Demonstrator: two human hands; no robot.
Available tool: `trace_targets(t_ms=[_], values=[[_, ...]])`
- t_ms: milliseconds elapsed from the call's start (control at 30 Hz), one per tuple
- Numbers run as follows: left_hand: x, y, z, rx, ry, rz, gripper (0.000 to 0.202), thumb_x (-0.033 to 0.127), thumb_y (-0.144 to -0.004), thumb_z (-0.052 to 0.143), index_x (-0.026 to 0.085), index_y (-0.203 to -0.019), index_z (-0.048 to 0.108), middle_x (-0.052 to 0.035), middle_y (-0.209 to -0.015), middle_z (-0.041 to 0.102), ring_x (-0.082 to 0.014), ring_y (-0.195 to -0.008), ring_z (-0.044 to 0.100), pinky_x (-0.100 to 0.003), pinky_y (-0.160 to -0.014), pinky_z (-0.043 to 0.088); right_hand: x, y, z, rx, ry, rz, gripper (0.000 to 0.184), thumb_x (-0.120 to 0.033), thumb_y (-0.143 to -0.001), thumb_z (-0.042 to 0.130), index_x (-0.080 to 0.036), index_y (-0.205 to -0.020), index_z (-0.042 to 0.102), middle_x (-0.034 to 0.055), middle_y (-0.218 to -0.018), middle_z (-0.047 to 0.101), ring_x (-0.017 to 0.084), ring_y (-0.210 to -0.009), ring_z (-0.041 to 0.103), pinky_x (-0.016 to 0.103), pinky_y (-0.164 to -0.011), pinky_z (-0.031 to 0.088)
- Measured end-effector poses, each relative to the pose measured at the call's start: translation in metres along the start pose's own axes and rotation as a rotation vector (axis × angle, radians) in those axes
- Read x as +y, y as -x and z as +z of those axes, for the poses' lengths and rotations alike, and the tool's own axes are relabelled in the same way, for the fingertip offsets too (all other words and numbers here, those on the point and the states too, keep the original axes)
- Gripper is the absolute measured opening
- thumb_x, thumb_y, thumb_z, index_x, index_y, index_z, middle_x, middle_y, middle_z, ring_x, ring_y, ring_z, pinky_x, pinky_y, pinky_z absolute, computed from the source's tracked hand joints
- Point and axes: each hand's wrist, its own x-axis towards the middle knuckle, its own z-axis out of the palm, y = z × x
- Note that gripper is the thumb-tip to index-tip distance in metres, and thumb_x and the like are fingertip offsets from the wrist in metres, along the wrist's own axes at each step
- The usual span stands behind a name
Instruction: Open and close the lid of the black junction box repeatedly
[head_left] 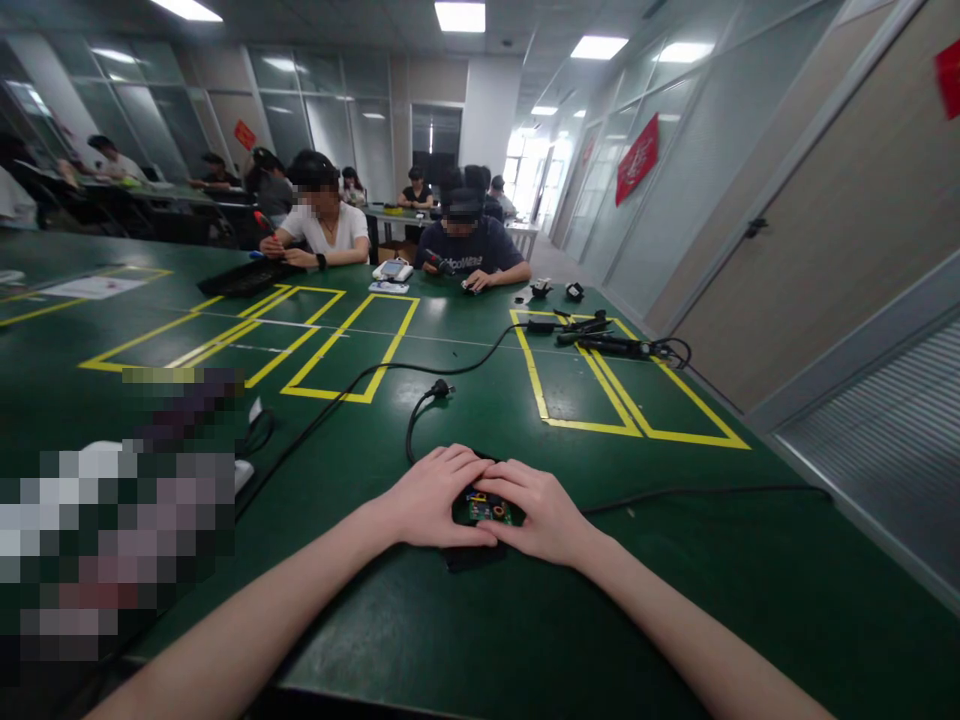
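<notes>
Circuit board (481, 511) between both hands (431, 500) (541, 512)

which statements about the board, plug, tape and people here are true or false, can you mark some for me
1. The circuit board shows between the left grip and right grip. True.
2. The black plug is in a socket. False: the plug lies loose on the table.
3. The tape outlines are red. False: they are yellow.
4. Someone in a white top sits across the table. True.
</notes>
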Motion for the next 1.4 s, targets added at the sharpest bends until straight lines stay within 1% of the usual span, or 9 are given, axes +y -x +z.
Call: trace_targets(t_ms=[100,233,400,533,667,867,1067,1233,1400], values=[[-0.003,0.000,-0.003,0.030,0.054,0.001,0.052,0.050,-0.089,0.075,0.017,-0.127,0.063,-0.0103,-0.115,0.070,-0.0275,-0.106,0.064,-0.041,-0.095,0.054,-0.001,-0.002,-0.001,-0.005,0.016,-0.011,0.026,-0.029,-0.090,0.075,-0.019,-0.113,0.070,0.0120,-0.111,0.074,0.025,-0.093,0.068,0.040,-0.079,0.060],[-0.007,0.001,-0.005,0.046,0.089,0.009,0.030,0.029,-0.094,0.063,0.017,-0.121,0.067,-0.0080,-0.107,0.071,-0.0243,-0.100,0.065,-0.036,-0.087,0.054,-0.001,-0.003,-0.003,-0.009,-0.010,0.031,0.021,-0.030,-0.091,0.074,-0.020,-0.108,0.070,0.0104,-0.106,0.073,0.023,-0.091,0.069,0.037,-0.078,0.058],[-0.009,0.001,-0.002,0.037,0.089,0.008,0.028,0.017,-0.092,0.057,0.020,-0.117,0.068,-0.0070,-0.108,0.072,-0.0222,-0.102,0.065,-0.033,-0.090,0.054,0.004,0.000,-0.004,-0.002,-0.040,0.116,0.010,-0.029,-0.096,0.070,-0.021,-0.102,0.070,0.0059,-0.099,0.073,0.019,-0.087,0.071,0.029,-0.075,0.057],[-0.009,0.001,0.000,0.019,0.061,-0.006,0.029,0.012,-0.091,0.053,0.020,-0.114,0.068,-0.0066,-0.109,0.073,-0.0214,-0.104,0.065,-0.033,-0.091,0.054,0.009,0.001,-0.002,-0.007,-0.007,0.148,0.011,-0.031,-0.099,0.067,-0.021,-0.100,0.071,0.0058,-0.101,0.073,0.018,-0.085,0.073,0.028,-0.074,0.057],[-0.010,0.000,0.001,0.026,0.033,-0.033,0.022,0.012,-0.090,0.053,0.020,-0.105,0.067,-0.0053,-0.105,0.072,-0.0209,-0.101,0.065,-0.031,-0.087,0.054,0.006,0.000,-0.002,-0.019,-0.012,0.186,0.012,-0.033,-0.099,0.067,-0.022,-0.102,0.071,0.0057,-0.105,0.073,0.018,-0.088,0.073,0.028,-0.076,0.058],[-0.009,0.000,-0.001,0.000,-0.007,-0.068,0.017,0.009,-0.086,0.057,0.020,-0.098,0.063,-0.0028,-0.097,0.070,-0.0198,-0.094,0.064,-0.029,-0.081,0.053,-0.003,-0.002,-0.009,-0.062,-0.101,0.224,0.027,-0.028,-0.084,0.080,-0.023,-0.107,0.068,0.0054,-0.110,0.072,0.020,-0.093,0.073,0.031,-0.081,0.058],[-0.010,0.001,-0.002,0.026,-0.021,-0.037,0.018,0.009,-0.086,0.054,0.020,-0.097,0.063,-0.0039,-0.098,0.069,-0.0205,-0.097,0.062,-0.030,-0.083,0.053,0.000,-0.001,-0.012,-0.108,-0.170,0.198,0.043,-0.016,-0.076,0.072,-0.022,-0.118,0.066,0.0073,-0.117,0.070,0.023,-0.102,0.070,0.034,-0.088,0.058],[-0.012,0.001,-0.003,0.048,-0.066,-0.036,0.016,0.012,-0.087,0.055,0.020,-0.097,0.065,-0.0047,-0.099,0.069,-0.0205,-0.094,0.062,-0.031,-0.081,0.053,-0.001,-0.001,-0.010,-0.145,-0.071,0.148,0.059,-0.012,-0.067,0.066,-0.018,-0.125,0.063,0.0136,-0.124,0.067,0.030,-0.110,0.064,0.046,-0.098,0.055],[-0.011,0.001,-0.003,0.044,-0.068,-0.053,0.013,0.016,-0.089,0.056,0.019,-0.097,0.065,-0.0052,-0.099,0.068,-0.0207,-0.094,0.062,-0.031,-0.081,0.054,-0.004,-0.001,-0.004,-0.104,-0.030,0.178,0.053,-0.016,-0.072,0.067,-0.017,-0.125,0.064,0.0142,-0.123,0.067,0.030,-0.107,0.064,0.049,-0.098,0.055]])
